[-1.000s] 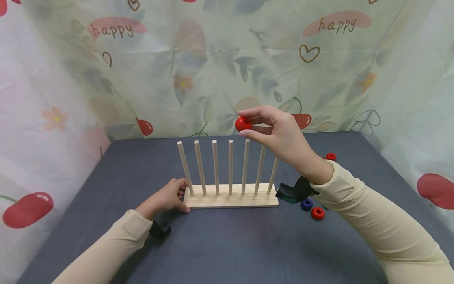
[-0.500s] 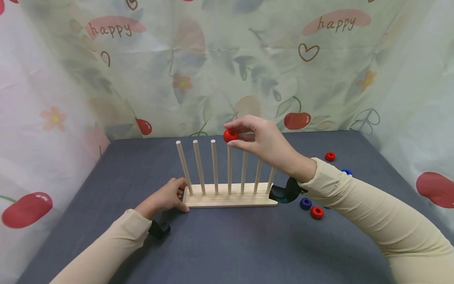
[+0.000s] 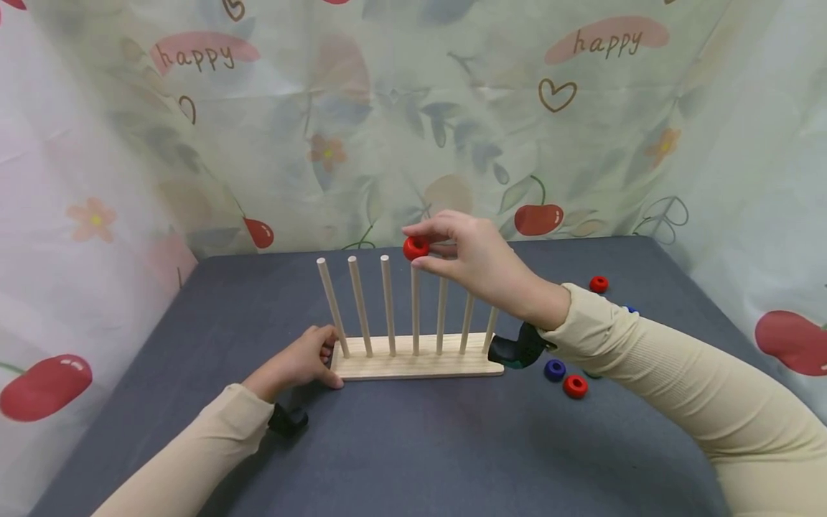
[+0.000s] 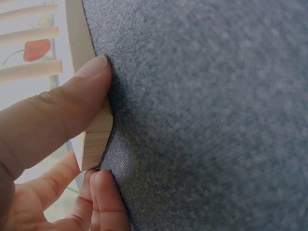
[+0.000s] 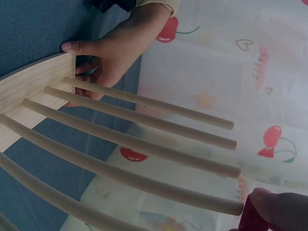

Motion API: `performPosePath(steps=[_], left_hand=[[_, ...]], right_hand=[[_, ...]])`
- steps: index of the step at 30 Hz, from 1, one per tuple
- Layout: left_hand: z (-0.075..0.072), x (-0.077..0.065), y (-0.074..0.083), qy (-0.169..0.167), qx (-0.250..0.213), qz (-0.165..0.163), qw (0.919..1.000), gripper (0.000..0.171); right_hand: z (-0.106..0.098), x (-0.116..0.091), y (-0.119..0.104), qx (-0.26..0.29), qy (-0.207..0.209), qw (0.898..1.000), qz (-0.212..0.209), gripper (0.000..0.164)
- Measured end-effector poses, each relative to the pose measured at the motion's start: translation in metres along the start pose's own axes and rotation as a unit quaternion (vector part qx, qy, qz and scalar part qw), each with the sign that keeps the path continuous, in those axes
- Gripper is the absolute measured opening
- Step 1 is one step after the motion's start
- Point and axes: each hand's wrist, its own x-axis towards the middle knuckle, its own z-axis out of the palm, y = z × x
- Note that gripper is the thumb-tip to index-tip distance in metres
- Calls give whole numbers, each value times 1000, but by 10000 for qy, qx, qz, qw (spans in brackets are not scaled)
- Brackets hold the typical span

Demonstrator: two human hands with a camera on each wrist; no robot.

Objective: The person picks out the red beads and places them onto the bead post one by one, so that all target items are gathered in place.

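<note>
Wooden peg rack (image 3: 413,367) lies lengthwise left to right on a dark grey-blue cloth-covered table (image 3: 388,452). Seven round pegs rise in a row from its flat, pale-grained base.

Left hand (image 3: 309,360) at the rack's left end, gripping it: thumb pressed on the near edge, other fingers bent around the end and toward the far side. The left wrist view shows the thumb lying across the wood, some fingertips down by the cloth.

Right hand (image 3: 481,266) raised above the rack's right half, reaching in from the right. Thumb below, forefinger above, pinching a red ring (image 3: 409,249). Remaining fingers sit behind, partly hidden. Ring is at the top of the fourth peg (image 3: 416,309) from the left, its hole facing roughly right and toward the viewer. Right wrist view: peg tip right at the ring, tip visible; cannot tell whether they touch. Upper parts of the pegs farther right are partly covered by the hand.

Right of the rack, on the table: a dark blue ring (image 3: 553,375) and, just beside it on the near right, a second red ring (image 3: 575,392). A green piece (image 3: 593,374) shows partly past the right sleeve (image 3: 678,391). Farther off: another red ring (image 3: 599,284), and a blue piece (image 3: 632,309) mostly behind the sleeve.

Patterned curtain (image 3: 271,136) along the far side.
</note>
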Motion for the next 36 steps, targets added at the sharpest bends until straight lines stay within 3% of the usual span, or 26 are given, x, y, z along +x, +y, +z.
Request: performPosePath(steps=[36], left_hand=[[2, 3, -3, 26, -117, -112, 9999, 68]], right_hand=[[-3, 5, -2, -94, -280, 9992, 270, 43]])
